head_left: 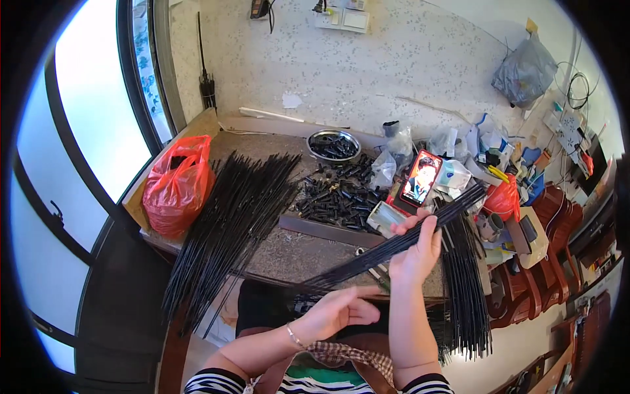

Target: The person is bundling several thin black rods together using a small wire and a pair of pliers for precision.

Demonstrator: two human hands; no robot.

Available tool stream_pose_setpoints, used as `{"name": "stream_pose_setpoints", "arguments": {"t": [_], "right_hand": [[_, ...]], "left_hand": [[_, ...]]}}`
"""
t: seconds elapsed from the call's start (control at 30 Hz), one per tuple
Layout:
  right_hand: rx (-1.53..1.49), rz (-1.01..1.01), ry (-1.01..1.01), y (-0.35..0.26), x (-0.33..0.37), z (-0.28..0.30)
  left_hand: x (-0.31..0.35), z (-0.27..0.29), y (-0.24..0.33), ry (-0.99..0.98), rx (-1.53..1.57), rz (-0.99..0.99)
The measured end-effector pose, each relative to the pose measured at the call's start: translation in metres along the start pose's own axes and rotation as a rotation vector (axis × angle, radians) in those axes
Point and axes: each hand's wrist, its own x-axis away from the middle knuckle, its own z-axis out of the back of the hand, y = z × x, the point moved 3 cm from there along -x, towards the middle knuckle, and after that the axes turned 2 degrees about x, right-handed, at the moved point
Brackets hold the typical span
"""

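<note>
My right hand (418,248) is closed around a bundle of thin black rods (367,260), which slants from the upper right down toward my lap. My left hand (339,308) is just below the bundle's lower end, fingers stretched out and holding nothing; whether it touches the rods I cannot tell. A large pile of similar black rods (230,217) lies fanned over the table's left part. Another stack of rods (464,282) hangs over the right front edge. Short black parts (341,200) are heaped in the middle behind a low brown strip (331,233).
A red plastic bag (176,187) sits at the table's left corner. A metal bowl (335,144) of black parts stands at the back. A phone (420,177) with a lit screen leans near clear plastic bags (398,148). Dark red chairs (548,276) stand to the right.
</note>
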Motion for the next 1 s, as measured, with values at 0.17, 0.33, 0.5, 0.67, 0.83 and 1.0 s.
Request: {"name": "stream_pose_setpoints", "arguments": {"t": [0.17, 0.33, 0.5, 0.67, 0.83, 1.0], "right_hand": [[0.324, -0.024, -0.399, 0.009, 0.033, 0.008], [0.42, -0.388, -0.57, 0.078, 0.067, 0.053], [0.183, -0.511, -0.522, 0.073, 0.07, 0.052], [0.23, -0.537, -0.32, 0.073, 0.076, 0.077], [0.194, -0.555, -0.211, 0.083, 0.076, 0.085], [0.25, -0.592, -0.094, 0.096, 0.073, 0.094]], "left_hand": [[0.024, -0.061, 0.08, -0.088, -1.536, -1.168], [-0.022, -0.052, 0.096, -0.002, -1.454, -0.818], [-0.02, -0.036, 0.084, -0.087, -1.614, -0.47], [-0.014, -0.033, 0.072, -0.79, -1.2, 0.017], [-0.112, 0.023, 0.116, 0.214, -1.941, -0.246], [-0.155, 0.047, 0.111, 0.349, -2.482, -0.13]]}}
